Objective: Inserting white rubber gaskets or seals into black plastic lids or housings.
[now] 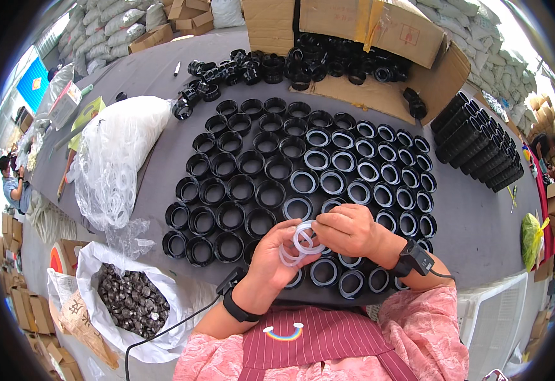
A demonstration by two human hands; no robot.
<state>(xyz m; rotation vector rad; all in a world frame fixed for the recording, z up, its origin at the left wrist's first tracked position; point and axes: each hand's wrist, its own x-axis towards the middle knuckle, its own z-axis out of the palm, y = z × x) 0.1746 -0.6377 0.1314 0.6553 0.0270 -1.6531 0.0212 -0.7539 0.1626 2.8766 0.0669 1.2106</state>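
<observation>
My left hand (266, 259) is closed around several translucent white sealing rings (286, 255), palm turned up. My right hand (352, 233) comes in from the right, its thumb and fingertips pinched at the edge of one of these rings. Both hands are above the near part of rows of short black plastic collars (229, 216) standing on the grey table. Toward the right of the rows, the collars (333, 183) show a pale ring inside; those on the left are plain black. My hands hide some collars beneath them.
A clear plastic bag of white rings (109, 168) lies at the left. Below it stands a white sack of small dark parts (131, 298). Loose black collars spill from a cardboard box (366, 28) at the back. Stacked black collars (477, 143) stand at the right. A person (12, 184) is far left.
</observation>
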